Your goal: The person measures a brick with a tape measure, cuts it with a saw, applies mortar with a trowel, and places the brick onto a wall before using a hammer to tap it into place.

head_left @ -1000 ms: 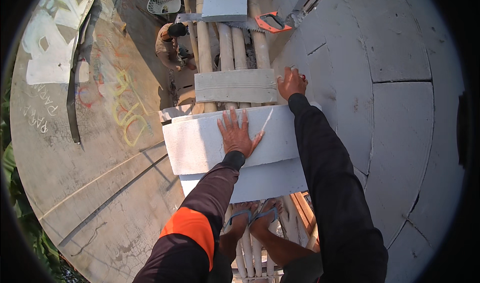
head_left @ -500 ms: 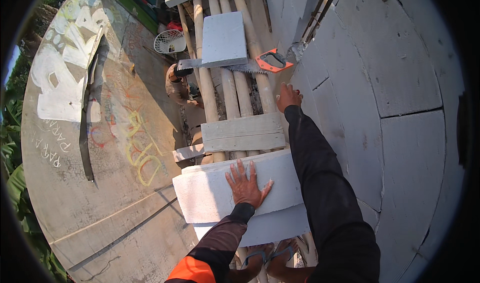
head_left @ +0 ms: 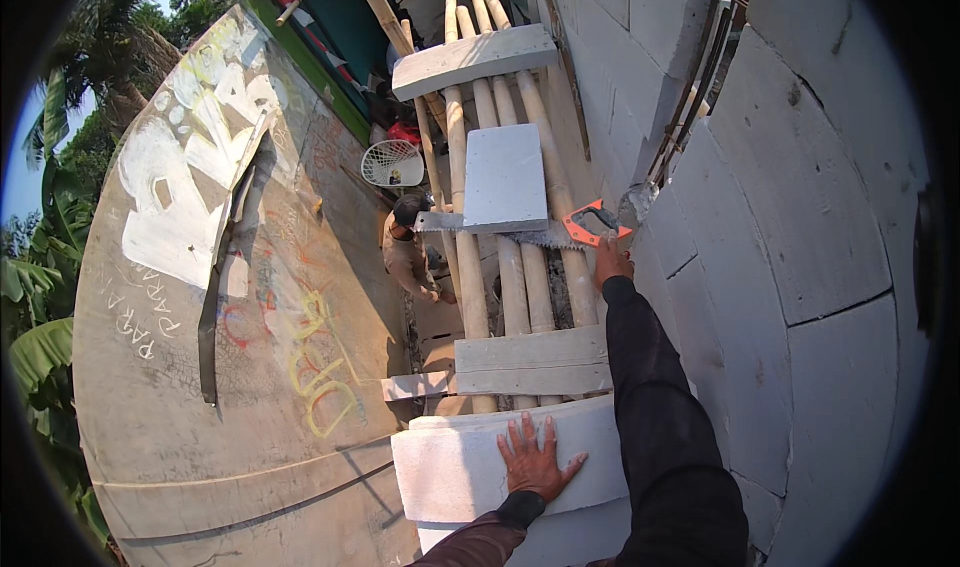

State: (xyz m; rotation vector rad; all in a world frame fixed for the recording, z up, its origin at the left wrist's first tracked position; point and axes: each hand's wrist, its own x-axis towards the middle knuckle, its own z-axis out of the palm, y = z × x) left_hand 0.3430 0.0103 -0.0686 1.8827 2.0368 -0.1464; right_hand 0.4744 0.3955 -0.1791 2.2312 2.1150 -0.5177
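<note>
Right grip [head_left: 613,257], nearer, is at the saw handle [head_left: 577,226] (can't tell if closed) by the right edge of the bamboo poles [head_left: 578,285]; the blade [head_left: 550,237] points left. Left grip [head_left: 538,467] spreads flat on a white block [head_left: 450,472].

White graffiti [head_left: 168,217] marks a concrete wall [head_left: 250,447] left of the grip, with banana plants [head_left: 45,357] farther out. Beyond the grip, bamboo poles [head_left: 473,297] run beneath a pale crosspiece [head_left: 475,60], near a white openwork basket [head_left: 378,163]. A co-worker in brown [head_left: 401,260] is seen left of the grip, beside the poles; a wall of grey blocks [head_left: 790,207] rises to the grip's right.
</note>
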